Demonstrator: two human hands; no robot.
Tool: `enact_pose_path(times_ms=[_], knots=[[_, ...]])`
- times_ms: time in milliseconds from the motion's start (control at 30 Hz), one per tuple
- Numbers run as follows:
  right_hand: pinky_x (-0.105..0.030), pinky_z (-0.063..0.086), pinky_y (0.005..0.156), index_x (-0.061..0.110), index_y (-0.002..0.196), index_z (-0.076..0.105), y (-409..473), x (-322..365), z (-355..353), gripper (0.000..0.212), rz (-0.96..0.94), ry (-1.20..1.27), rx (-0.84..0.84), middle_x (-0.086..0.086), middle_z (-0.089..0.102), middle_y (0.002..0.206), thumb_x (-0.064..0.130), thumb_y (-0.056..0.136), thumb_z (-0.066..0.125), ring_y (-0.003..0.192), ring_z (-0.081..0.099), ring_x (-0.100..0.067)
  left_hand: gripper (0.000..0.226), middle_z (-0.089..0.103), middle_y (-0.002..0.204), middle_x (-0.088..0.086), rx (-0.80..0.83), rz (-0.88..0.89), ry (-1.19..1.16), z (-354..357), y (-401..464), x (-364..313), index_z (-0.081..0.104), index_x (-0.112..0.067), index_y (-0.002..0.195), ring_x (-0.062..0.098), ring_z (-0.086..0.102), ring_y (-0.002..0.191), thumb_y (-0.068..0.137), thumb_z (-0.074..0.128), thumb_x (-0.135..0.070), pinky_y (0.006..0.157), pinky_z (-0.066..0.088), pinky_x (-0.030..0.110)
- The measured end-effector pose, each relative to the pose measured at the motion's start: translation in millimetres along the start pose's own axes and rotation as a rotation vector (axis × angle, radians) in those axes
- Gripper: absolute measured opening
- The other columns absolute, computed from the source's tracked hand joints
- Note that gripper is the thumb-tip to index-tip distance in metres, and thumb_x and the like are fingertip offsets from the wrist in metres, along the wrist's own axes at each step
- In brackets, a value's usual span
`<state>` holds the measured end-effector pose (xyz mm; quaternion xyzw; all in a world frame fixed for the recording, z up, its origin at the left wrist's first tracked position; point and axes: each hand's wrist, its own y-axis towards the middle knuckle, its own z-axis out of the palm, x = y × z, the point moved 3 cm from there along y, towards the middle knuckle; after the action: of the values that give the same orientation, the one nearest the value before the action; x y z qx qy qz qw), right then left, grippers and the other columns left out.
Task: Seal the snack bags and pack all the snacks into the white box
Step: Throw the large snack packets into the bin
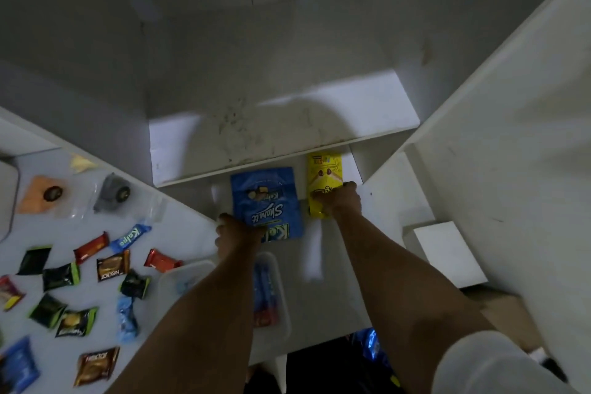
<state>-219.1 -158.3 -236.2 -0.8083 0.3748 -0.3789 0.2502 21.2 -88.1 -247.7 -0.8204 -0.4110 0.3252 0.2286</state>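
Both arms reach down into the open white box [383, 179]. My left hand [235, 235] grips the near edge of a blue snack bag [267, 201] that lies flat on the box floor. Beside it, to the right, my right hand [340, 201] holds a yellow snack pack [324, 176], fingers curled over its near end. A white box flap [281, 134] overhangs the far ends of both packs. Several small wrapped snacks [112, 265] lie scattered on the white table [179, 230] to the left.
Tall white box flaps rise at the right [511, 137] and back. A clear plastic container [271, 291] with red and blue packs sits under my arms. An orange bag [41, 195] and a grey bag [112, 192] lie at the table's far left.
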Motion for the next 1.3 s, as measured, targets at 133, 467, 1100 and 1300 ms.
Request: enact_pose_path(times_ms=[133,467,1100,1300], knots=[[-0.047,0.063,0.072,0.014,0.114,0.053,5,-9,-4,0.066,-0.051,0.142,0.054,-0.007,0.068,0.098,0.039,0.063,0.087,0.083,0.072,-0.028,0.068,0.062,0.124,0.018,-0.003,0.002,-0.028,1,-4,1,0.045,-0.009,0.131,0.039,0.060,0.114,0.077,0.081,-0.031,0.091,0.049,0.046],[-0.045,0.060,0.067,0.017,0.076,0.068,-39,-43,-24,0.012,-0.024,0.558,0.089,-0.015,0.071,0.085,0.009,0.085,0.067,0.069,0.067,-0.031,0.034,0.069,0.111,0.014,0.071,0.142,-0.372,-25,-24,-14,0.060,-0.007,0.120,0.033,0.068,0.098,0.088,0.070,-0.012,0.083,0.060,0.044],[-0.057,0.060,0.076,0.005,0.104,0.072,-261,-351,-63,0.024,0.256,0.938,-0.397,-0.019,0.075,0.097,0.007,0.081,0.076,0.085,0.074,-0.035,0.021,0.070,0.099,0.018,0.853,0.394,-0.363,50,-259,49,0.063,-0.008,0.105,0.036,0.070,0.092,0.090,0.062,0.006,0.056,0.060,0.033],[-0.061,0.057,0.083,0.013,0.080,0.064,-325,-432,-63,0.013,0.448,1.022,-0.453,-0.018,0.070,0.096,0.006,0.082,0.074,0.093,0.069,-0.040,0.022,0.071,0.110,0.021,0.981,0.438,-0.108,105,-302,88,0.063,-0.004,0.113,0.034,0.071,0.095,0.092,0.063,0.002,0.063,0.060,0.035]])
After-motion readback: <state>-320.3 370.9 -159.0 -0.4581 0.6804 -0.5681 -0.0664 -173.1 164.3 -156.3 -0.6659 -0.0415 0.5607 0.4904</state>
